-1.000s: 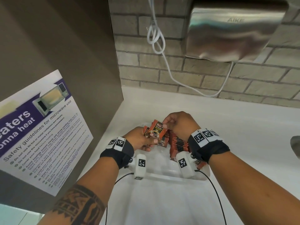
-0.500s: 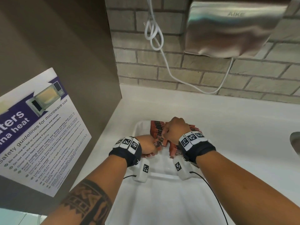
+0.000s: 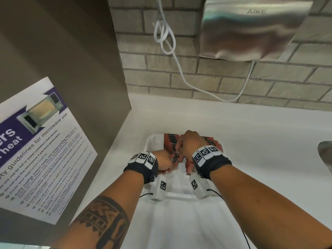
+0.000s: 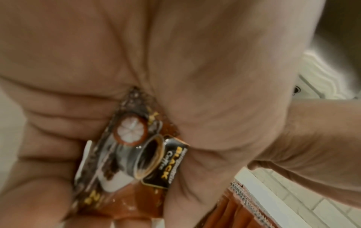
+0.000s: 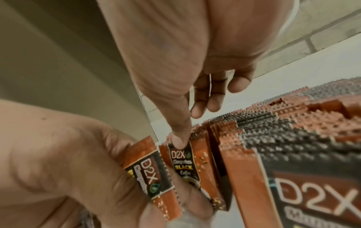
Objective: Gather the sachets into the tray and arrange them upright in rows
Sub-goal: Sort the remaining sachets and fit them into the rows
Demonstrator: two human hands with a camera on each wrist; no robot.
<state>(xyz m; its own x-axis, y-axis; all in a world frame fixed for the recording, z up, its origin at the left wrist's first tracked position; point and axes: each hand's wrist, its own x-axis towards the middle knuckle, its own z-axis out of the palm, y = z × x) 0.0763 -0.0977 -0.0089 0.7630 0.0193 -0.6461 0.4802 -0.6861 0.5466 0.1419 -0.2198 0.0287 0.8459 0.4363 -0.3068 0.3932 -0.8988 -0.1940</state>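
Note:
A white tray (image 3: 148,142) sits on the white counter. Copper-and-black coffee sachets (image 3: 170,139) stand upright in rows across its far half, and their serrated tops (image 5: 293,126) fill the right wrist view. My left hand (image 3: 168,163) hovers over the tray's left side and grips a small bundle of sachets (image 4: 136,154) (image 5: 145,169) between thumb and fingers. My right hand (image 3: 179,150) reaches down at the near end of the left row. Its thumb (image 5: 180,138) pinches the top of one upright sachet (image 5: 186,163). The right wrist hides part of the right row.
A steel hand dryer (image 3: 251,27) hangs on the brick wall with a looped white cable (image 3: 167,42). A brown panel carrying a microwave safety poster (image 3: 36,150) closes off the left. A sink rim (image 3: 325,155) shows at the far right of the counter (image 3: 260,141).
Both hands have dropped from above the tray down to the rows. The right hand carried its sachet down to the near end of the left row.

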